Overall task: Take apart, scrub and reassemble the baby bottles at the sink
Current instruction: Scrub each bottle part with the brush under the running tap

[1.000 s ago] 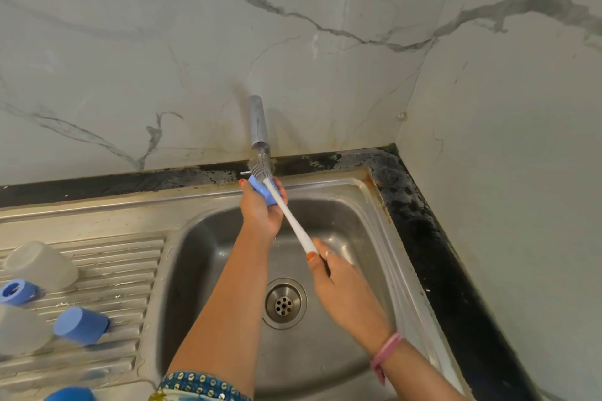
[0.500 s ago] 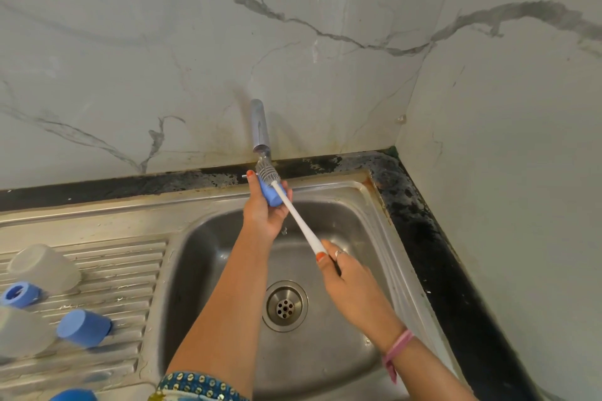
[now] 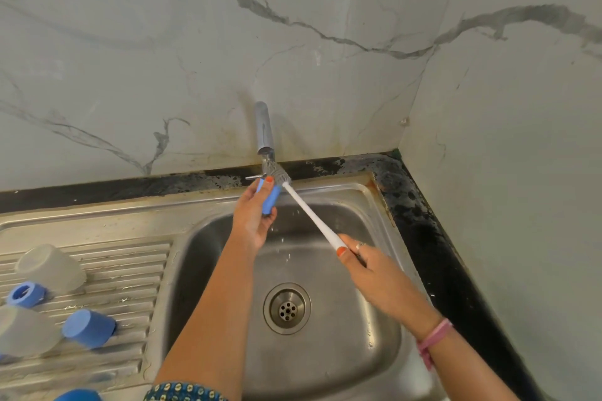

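While left hand [image 3: 252,221] grips blue cap [image 3: 270,197] | right hand [image 3: 368,265] grips brush [image 3: 309,210] | bristles blurred

The sink [image 3: 384,205] is set into the worktop [image 3: 433,238] in the corner of two walls, its drain [image 3: 286,308] at the basin's centre and the tap [image 3: 264,130] at 12 o'clock from the drain, on the back wall. Under the tap the left hand [image 3: 252,218] holds a bottle collar [image 3: 269,197], and the brush [image 3: 309,212] runs from beside the collar toward 4 o'clock into the right hand [image 3: 368,267]. At 9 o'clock from the drain lies the draining board [image 3: 123,273], carrying a cup [image 3: 50,267], a ring [image 3: 26,295], a cap [image 3: 88,329] and a bottle [image 3: 22,332].
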Action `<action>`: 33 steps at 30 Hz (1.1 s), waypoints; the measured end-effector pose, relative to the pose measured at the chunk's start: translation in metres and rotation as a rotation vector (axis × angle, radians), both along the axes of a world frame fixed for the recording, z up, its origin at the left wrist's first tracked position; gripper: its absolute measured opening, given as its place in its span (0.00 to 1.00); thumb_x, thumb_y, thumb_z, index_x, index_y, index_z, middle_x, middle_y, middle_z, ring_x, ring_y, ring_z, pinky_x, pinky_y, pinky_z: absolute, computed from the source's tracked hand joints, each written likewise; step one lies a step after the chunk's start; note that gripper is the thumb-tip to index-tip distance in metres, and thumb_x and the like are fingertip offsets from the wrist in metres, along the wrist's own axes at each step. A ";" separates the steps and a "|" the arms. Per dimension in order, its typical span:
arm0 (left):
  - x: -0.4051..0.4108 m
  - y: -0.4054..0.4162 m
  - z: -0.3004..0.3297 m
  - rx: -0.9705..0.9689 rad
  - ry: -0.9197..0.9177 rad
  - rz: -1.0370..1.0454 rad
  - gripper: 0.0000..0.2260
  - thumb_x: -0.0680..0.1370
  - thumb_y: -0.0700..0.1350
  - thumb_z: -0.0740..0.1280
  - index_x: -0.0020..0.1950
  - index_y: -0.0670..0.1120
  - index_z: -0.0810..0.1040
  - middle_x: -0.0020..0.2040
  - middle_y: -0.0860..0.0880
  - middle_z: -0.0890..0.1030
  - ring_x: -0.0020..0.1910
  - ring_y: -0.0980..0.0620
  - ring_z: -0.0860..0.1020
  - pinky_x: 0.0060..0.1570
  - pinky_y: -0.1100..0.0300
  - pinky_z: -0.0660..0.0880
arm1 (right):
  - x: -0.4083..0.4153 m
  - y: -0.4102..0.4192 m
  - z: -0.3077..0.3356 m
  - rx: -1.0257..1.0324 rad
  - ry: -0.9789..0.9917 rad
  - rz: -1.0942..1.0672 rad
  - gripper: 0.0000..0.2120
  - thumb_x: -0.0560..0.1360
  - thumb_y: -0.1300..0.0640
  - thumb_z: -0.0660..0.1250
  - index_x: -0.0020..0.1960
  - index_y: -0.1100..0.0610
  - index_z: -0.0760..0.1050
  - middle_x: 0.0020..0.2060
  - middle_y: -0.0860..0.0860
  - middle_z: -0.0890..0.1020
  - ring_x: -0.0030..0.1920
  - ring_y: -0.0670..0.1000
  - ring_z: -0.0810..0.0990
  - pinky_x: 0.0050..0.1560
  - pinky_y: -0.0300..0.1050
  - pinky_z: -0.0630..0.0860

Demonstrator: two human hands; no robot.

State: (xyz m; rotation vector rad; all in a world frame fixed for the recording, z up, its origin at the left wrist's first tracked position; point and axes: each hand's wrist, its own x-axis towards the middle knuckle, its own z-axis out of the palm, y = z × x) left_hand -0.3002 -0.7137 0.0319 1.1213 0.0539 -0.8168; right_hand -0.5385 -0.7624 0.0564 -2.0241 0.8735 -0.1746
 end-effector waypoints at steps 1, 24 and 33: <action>0.005 0.003 -0.002 -0.006 -0.005 0.024 0.30 0.63 0.50 0.76 0.62 0.44 0.77 0.56 0.44 0.78 0.43 0.53 0.77 0.30 0.65 0.75 | -0.007 -0.005 0.004 -0.040 0.026 0.024 0.20 0.81 0.42 0.56 0.72 0.41 0.65 0.29 0.45 0.70 0.25 0.38 0.70 0.25 0.31 0.67; 0.010 -0.010 0.022 -0.237 0.210 0.056 0.08 0.76 0.46 0.71 0.49 0.44 0.76 0.42 0.44 0.80 0.41 0.50 0.81 0.50 0.49 0.81 | 0.009 -0.002 0.000 1.012 -0.192 -0.007 0.13 0.81 0.53 0.62 0.64 0.47 0.75 0.31 0.49 0.73 0.24 0.44 0.63 0.20 0.35 0.60; 0.013 -0.007 0.012 0.167 0.110 -0.020 0.10 0.79 0.44 0.59 0.56 0.41 0.73 0.46 0.41 0.75 0.44 0.43 0.77 0.57 0.40 0.72 | 0.003 -0.013 -0.006 -0.558 0.250 0.247 0.21 0.82 0.48 0.55 0.75 0.44 0.60 0.43 0.48 0.77 0.40 0.48 0.78 0.43 0.47 0.79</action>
